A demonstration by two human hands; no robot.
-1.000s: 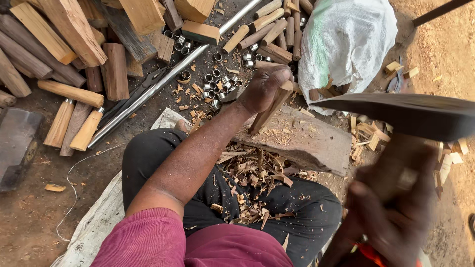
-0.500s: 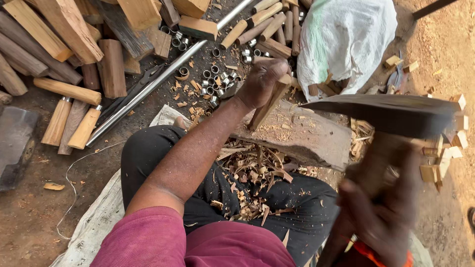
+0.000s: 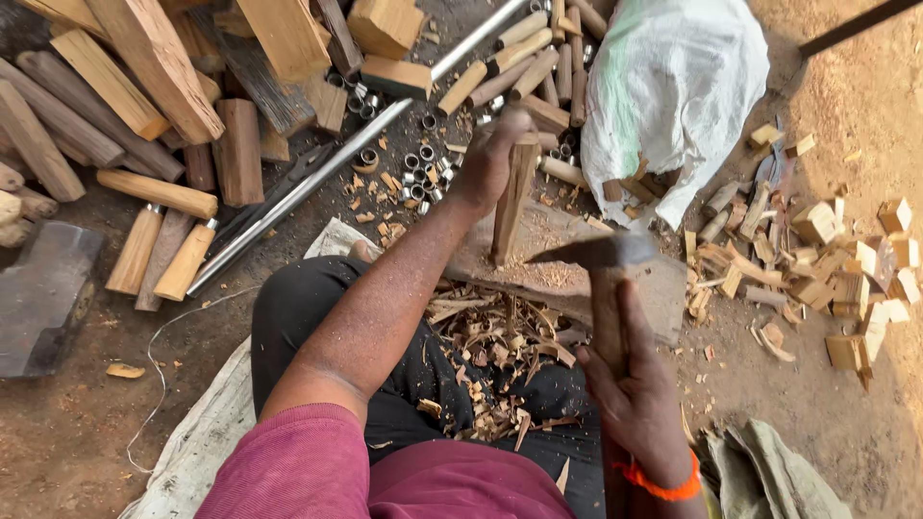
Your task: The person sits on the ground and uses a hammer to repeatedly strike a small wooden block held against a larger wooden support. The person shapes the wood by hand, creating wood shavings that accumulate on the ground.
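Down from its raised position, the adze (image 3: 601,253) now meets the upright wooden stick (image 3: 512,197) on the chopping block's (image 3: 663,288) near edge. Left hand (image 3: 492,159) fingers wrap the stick's top, right hand (image 3: 630,384) fingers close round the handle; shavings (image 3: 490,346) are piled, yet the stick looks only part-shaped

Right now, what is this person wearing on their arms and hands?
Both hands are bare, no gloves. The left hand ends a bare forearm; a maroon short sleeve covers the upper arm. The right hand has an orange band at the wrist. No rings or watch show.
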